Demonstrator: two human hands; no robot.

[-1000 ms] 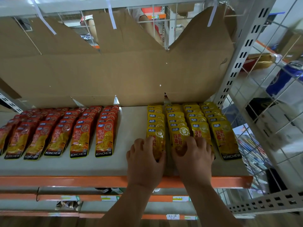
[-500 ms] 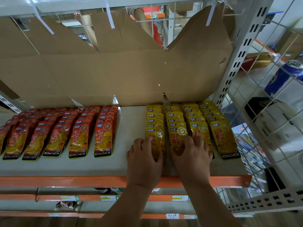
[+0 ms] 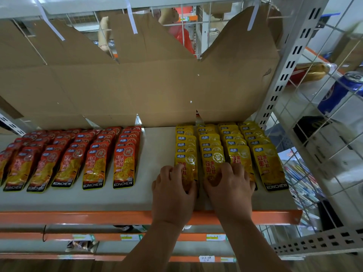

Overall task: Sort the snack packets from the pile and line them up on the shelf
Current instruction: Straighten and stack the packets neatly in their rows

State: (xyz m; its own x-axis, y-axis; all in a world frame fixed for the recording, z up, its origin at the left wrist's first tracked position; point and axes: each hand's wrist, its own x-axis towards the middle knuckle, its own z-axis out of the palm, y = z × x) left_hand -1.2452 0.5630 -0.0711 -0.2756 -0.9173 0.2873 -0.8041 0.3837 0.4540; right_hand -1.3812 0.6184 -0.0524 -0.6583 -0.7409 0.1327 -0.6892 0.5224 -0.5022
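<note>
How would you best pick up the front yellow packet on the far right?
Pinch the front yellow packet by its bottom KONCHEW edge, from the open front of the shelf. It lies atop its row, a neighbour close beside it, so that edge looks freest.

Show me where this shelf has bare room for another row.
Bare lane between the red packets and yellow packets, back to the cardboard; also the front strip along the orange rail. Crowded at right, where the left hand and right hand rest on yellow rows.

"konchew" | bottom edge of front red packets (image 3: 123, 163) | same on rightmost of the yellow packets (image 3: 270, 167)
</note>
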